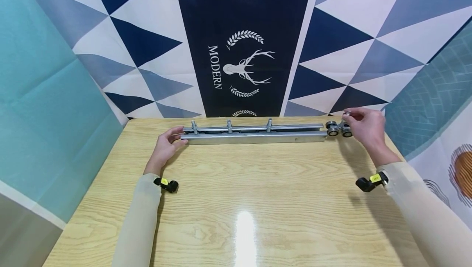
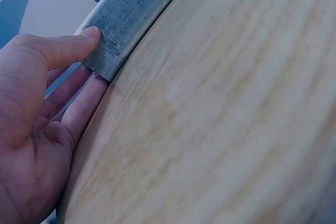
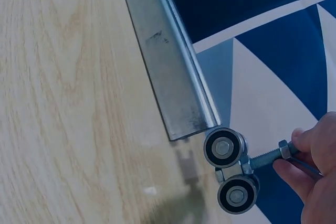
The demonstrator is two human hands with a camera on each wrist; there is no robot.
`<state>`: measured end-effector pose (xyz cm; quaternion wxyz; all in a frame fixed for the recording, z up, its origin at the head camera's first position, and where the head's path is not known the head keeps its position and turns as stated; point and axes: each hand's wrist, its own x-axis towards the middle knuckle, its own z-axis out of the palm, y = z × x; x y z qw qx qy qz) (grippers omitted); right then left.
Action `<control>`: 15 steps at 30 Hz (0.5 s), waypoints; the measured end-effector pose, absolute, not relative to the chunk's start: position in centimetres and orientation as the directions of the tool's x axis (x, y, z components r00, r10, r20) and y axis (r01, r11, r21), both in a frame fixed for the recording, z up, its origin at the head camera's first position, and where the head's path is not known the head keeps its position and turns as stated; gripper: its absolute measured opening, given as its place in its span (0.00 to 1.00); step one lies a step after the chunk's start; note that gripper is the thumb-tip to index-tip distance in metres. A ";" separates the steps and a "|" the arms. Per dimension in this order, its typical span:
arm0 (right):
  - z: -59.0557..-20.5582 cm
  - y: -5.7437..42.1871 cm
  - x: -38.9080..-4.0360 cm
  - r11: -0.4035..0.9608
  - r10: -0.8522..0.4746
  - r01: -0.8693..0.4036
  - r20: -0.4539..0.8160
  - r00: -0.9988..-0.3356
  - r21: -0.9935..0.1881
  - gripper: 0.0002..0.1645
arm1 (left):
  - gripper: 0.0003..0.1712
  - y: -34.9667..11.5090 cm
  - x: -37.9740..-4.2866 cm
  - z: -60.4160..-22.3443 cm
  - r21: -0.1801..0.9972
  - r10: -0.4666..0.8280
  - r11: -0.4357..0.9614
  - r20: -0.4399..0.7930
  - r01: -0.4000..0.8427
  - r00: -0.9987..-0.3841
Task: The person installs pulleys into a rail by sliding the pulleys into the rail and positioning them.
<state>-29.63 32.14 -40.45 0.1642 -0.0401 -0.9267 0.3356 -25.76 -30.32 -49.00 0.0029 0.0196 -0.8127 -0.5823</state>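
A silver metal rail point(image 1: 254, 137), an open-topped channel, lies across the far side of the table. Three threaded bolts point(image 1: 229, 126) with nuts stand up through its slot. At the rail's left end, my left hand point(image 1: 167, 146) grips it, the thumb point(image 2: 90, 34) on the front face and the fingers around the end. My right hand point(image 1: 366, 129) pinches the bolt point(image 3: 268, 158) of a roller trolley point(image 3: 231, 171) with several black-rimmed wheels. The trolley's wheels are beside the rail's right end; whether they touch it I cannot tell.
The light wood table point(image 1: 221, 189) extends toward me, with a bright reflection near its front. Behind the rail hangs a patterned cloth point(image 1: 147, 45) with triangles and a deer print. Teal panels point(image 1: 48, 94) stand at the left, and another patterned cloth point(image 1: 435, 107) hangs at the right.
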 end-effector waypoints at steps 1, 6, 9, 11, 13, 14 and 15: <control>-40.6 32.1 -29.7 0.774 0.181 -0.040 0.281 -0.943 -0.632 0.21 | 0.38 -30.3 -25.8 -49.0 0.947 -0.037 0.321 -0.018 -0.029 -0.999; -41.4 31.7 -29.8 0.768 0.167 -0.058 0.287 -0.943 -0.637 0.19 | 0.37 -30.4 -25.9 -49.2 0.943 -0.041 0.330 -0.015 -0.028 -0.999; -41.8 31.6 -29.9 0.765 0.152 -0.070 0.285 -0.946 -0.641 0.19 | 0.37 -30.5 -26.0 -49.3 0.941 -0.046 0.336 -0.018 -0.032 -0.999; -42.2 31.6 -29.9 0.761 0.148 -0.073 0.284 -0.947 -0.644 0.19 | 0.37 -30.5 -26.1 -49.3 0.941 -0.050 0.336 -0.023 -0.039 -0.998; -42.4 31.6 -29.9 0.759 0.147 -0.074 0.282 -0.948 -0.647 0.19 | 0.37 -30.5 -26.1 -49.4 0.938 -0.050 0.343 -0.024 -0.040 -0.998; -42.5 31.6 -29.9 0.759 0.147 -0.074 0.280 -0.949 -0.647 0.19 | 0.36 -30.5 -26.1 -49.4 0.939 -0.051 0.343 -0.025 -0.041 -0.998; -42.6 31.5 -30.0 0.760 0.146 -0.073 0.280 -0.949 -0.646 0.18 | 0.36 -30.5 -26.1 -49.4 0.939 -0.051 0.341 -0.027 -0.043 -0.998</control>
